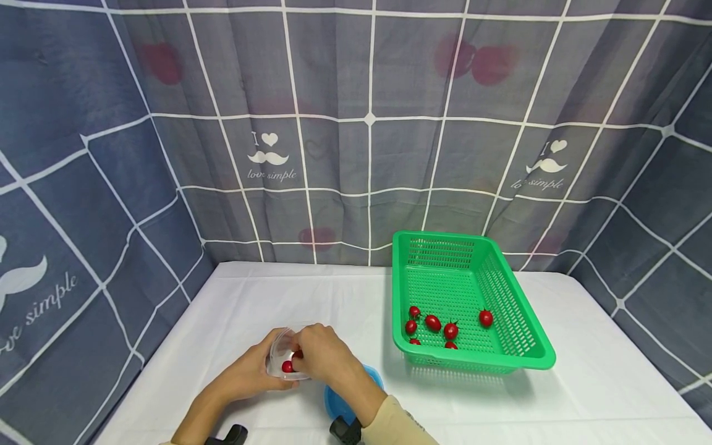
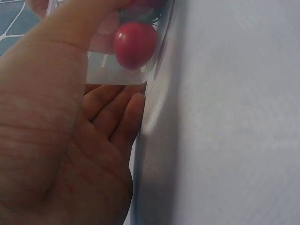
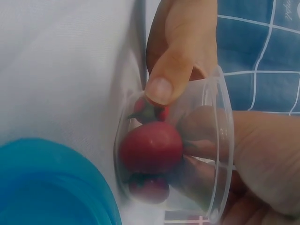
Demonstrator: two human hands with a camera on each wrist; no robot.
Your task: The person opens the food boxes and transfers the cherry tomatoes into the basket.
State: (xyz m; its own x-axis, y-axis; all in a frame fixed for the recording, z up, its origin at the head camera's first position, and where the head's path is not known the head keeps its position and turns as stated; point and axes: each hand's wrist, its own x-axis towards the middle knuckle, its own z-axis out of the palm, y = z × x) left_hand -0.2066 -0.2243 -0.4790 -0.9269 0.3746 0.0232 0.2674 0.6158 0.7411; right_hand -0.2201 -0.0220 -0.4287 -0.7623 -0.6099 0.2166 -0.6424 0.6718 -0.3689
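Note:
A clear plastic cup (image 1: 275,364) stands tipped on the white cloth, with its mouth turned toward my right side. My left hand (image 1: 253,371) grips it from outside, the thumb (image 3: 161,86) pressed on its wall. My right hand (image 1: 322,352) reaches in through the mouth, its fingers pinching a cherry tomato (image 3: 152,147) that shows through the wall. Another cherry tomato (image 1: 287,366) lies at the bottom of the cup, also plain in the left wrist view as a red cherry tomato (image 2: 136,45). The right fingertips are partly hidden behind the tomato.
Below my right forearm sits a blue bowl (image 1: 335,405), partly covered by the arm. To the right stands a green perforated basket (image 1: 473,358) holding several cherry tomatoes (image 1: 432,322). Grey-blue checked curtains (image 1: 334,154) enclose the white-covered table (image 1: 233,296) at the back and sides.

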